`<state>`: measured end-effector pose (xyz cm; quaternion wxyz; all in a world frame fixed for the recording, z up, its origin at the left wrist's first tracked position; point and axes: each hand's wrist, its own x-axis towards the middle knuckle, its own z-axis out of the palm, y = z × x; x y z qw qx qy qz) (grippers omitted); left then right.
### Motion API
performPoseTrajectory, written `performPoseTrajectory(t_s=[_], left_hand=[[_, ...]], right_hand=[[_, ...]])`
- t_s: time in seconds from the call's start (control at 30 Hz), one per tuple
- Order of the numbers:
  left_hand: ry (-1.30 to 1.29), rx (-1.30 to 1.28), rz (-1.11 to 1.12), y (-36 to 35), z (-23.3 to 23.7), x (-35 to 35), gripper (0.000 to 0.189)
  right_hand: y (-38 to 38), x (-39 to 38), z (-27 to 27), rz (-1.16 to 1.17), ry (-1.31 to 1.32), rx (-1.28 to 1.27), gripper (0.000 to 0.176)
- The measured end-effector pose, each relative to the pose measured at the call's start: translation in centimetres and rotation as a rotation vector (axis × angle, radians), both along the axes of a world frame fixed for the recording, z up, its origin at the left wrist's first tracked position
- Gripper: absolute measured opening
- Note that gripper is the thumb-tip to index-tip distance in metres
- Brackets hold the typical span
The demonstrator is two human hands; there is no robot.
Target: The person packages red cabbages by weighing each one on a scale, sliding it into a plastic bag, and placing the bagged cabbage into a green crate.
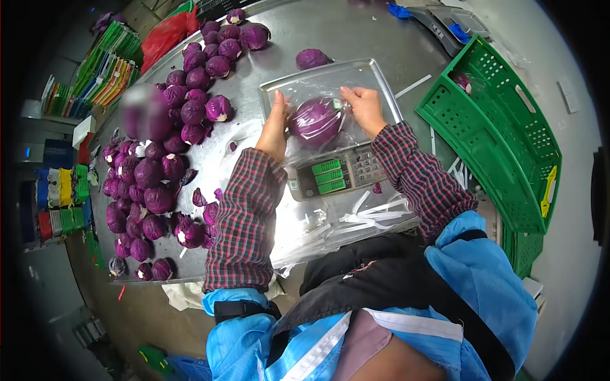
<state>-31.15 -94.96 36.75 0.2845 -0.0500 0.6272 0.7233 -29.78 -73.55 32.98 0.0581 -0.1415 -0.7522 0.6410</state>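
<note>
We see a red cabbage (316, 120) lying on clear plastic film (298, 86), which is spread over the steel tray (379, 75) of a weighing scale (332, 174). Set there, its weight bears on the scale, whose green display is lit. The left hand (274, 127) stands on edge with its fingers straight and together, flat against the cabbage's left side. It grasps nothing, and we judge it braces the round head so it cannot roll. The right hand (363, 108) is curled, and its fingers appear to be closed on a fold of the film just at the cabbage's upper right, likely pulling the sheet taut. So the cabbage sits between the two hands, touching the left fingers and just beside the right ones. Beyond the left hand a pile of red cabbages (159, 165) covers the metal table (356, 32). A green crate (502, 136) stands out past the right hand, and white strips (372, 213) lie nearer us than the scale.
</note>
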Motion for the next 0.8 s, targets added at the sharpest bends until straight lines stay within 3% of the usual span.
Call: performPoseTrajectory(t_s=[0.03,0.17,0.23,0.5,0.6,0.63,0.7,0.8], left_hand=[[0.009,-0.072,-0.029,-0.2,0.1,0.1,0.104],[0.093,-0.118,-0.074,-2.8,-0.9,-0.2,0.102],[0.1,-0.108,-0.085,-4.0,-0.5,-0.2,0.102],[0.142,-0.053,-0.14,-7.9,-0.3,-0.1,0.1],[0.121,-0.033,-0.12,-7.7,-0.8,0.0,0.095],[0.121,-0.038,-0.119,-7.4,-1.1,0.0,0.095],[0.085,-0.039,-0.09,-6.5,-1.6,0.0,0.093],[-0.025,-0.029,-0.081,-5.0,-2.0,0.5,0.082]], right_hand=[[0.3,-0.3,-0.4,0.038,0.036,0.107,0.035],[2.4,-0.2,1.3,0.097,-0.125,-0.006,0.039],[4.0,1.1,1.8,-0.101,0.028,-0.003,0.043],[4.8,9.3,5.6,-0.149,0.164,0.181,0.057],[1.6,8.7,8.3,-0.061,0.422,0.61,0.067],[0.8,7.9,8.5,-0.061,0.422,0.605,0.067],[-0.5,5.8,8.1,0.159,0.636,0.939,0.078],[-2.1,2.6,4.2,0.515,0.408,0.651,0.091]])
